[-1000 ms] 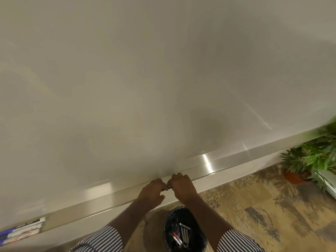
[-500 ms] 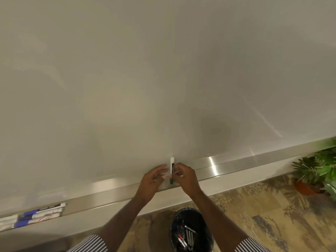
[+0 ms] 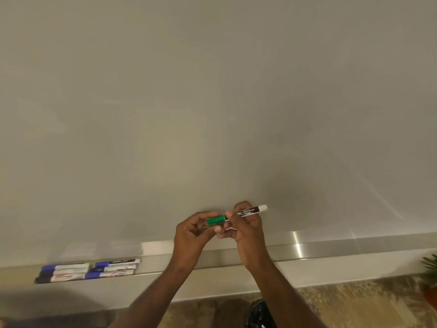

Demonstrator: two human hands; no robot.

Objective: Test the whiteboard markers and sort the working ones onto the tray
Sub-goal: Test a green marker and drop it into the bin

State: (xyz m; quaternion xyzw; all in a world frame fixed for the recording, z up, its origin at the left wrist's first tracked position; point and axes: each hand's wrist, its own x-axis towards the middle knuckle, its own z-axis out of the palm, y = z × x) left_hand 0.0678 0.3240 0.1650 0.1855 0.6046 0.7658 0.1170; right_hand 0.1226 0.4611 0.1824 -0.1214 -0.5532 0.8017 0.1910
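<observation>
Whiteboard (image 3: 212,102) fills most of the view; its metal tray (image 3: 331,245) runs along the lower edge. Both hands are raised in front of the board, just above the tray. Right hand (image 3: 246,229) grips the barrel of a green-capped marker (image 3: 238,213), held nearly level, white end pointing to 3 o'clock. Left hand (image 3: 194,233) has its fingers curled round the green cap (image 3: 215,220), at 9 o'clock from the right hand. Cap appears seated on the barrel. Group of blue-capped markers (image 3: 87,271) lies on the tray, well apart at 8 o'clock from the hands. Black-lined bin (image 3: 260,314) at 6 o'clock, on patterned floor (image 3: 354,304). Potted plant (image 3: 430,278) at the right edge.
</observation>
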